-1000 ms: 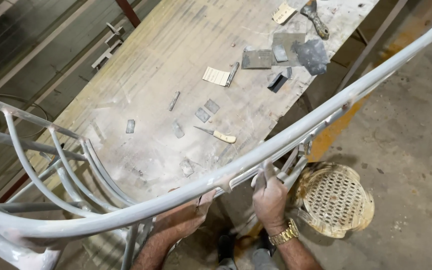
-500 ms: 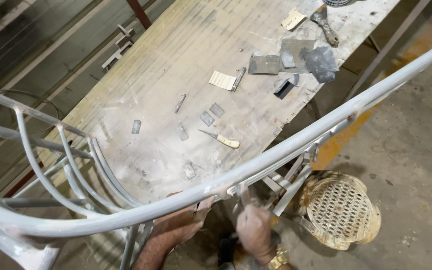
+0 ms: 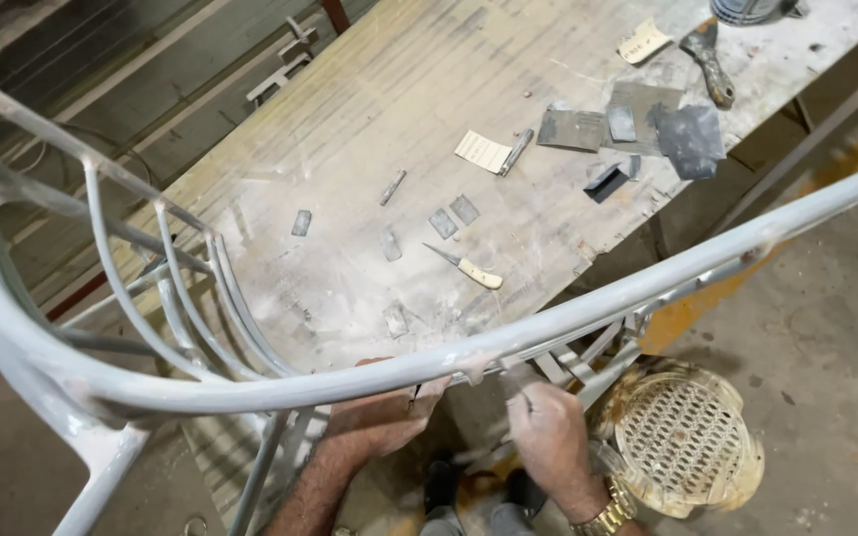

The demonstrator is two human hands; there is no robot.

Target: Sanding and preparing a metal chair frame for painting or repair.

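Frame: grey-primed curved metal tube frame (image 3: pixel 568 323), long axis from lower left to upper right, across the middle.
Left hand (image 3: pixel 379 417): beneath the rail, fingers wrapped against it.
Right hand (image 3: pixel 548 432): just right, fingertips pinched at the rail's underside; contents unclear.
Behind: dusty wooden workbench (image 3: pixel 429 109).

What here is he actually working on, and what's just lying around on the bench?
In hand:
grey metal frame
left hand, on the frame's curved bar
right hand, under the bar

Lying about:
small knife
sandpaper pieces
putty scraper
paper slip
perforated round piece
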